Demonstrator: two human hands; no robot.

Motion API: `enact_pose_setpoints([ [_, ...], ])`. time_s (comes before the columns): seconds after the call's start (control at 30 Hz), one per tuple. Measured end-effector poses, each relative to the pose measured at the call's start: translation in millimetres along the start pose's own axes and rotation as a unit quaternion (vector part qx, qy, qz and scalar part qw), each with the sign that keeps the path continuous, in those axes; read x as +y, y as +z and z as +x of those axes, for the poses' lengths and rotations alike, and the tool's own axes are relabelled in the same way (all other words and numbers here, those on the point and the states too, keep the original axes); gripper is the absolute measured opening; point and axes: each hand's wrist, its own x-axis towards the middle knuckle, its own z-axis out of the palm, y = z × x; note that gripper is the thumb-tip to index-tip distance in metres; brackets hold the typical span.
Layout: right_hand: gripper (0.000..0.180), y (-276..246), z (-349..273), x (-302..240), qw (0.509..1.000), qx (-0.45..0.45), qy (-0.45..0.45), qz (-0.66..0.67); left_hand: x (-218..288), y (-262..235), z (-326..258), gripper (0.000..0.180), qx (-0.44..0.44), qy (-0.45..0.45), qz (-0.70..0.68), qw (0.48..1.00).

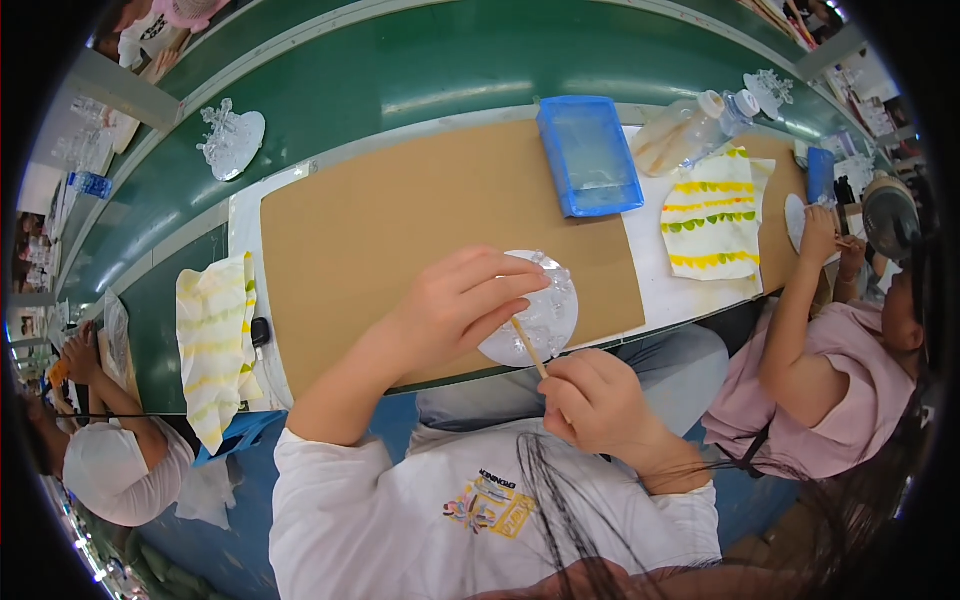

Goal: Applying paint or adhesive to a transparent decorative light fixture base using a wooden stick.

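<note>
Near the table's front edge a round white disc (562, 322) bears clear, glassy plastic pieces (548, 265). My left hand (462, 303) reaches over the disc from the left, its thumb and fingers closed about the clear pieces; the exact grip is partly hidden. A thin wooden stick (528, 343) is pinched in my right hand (592, 398), just below the disc. The stick slants up and left, and its far end meets the clear pieces by my left thumb. Whether the tip is a brush cannot be made out.
Brown cardboard (370, 220) covers the table. Behind are a blue tray (590, 208), clear bottles (672, 135) and another ornamented disc (238, 150). Patterned cloths lie left (212, 340) and right (712, 225). Co-workers sit at my right (830, 370) and left (125, 470).
</note>
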Motion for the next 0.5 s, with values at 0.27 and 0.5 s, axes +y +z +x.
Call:
enact_pose_setpoints([
  [0.27, 0.03, 18, -16, -1, 0.999, 0.043, 0.013, -0.029, 1, 1, 3, 0.034, -0.007, -0.004, 0.007, 1.0],
  [0.5, 0.018, -6, -9, 2, 0.992, 0.08, 0.08, 0.05, 3, -2, 6, 0.034, -0.033, -0.005, 0.025, 0.999],
])
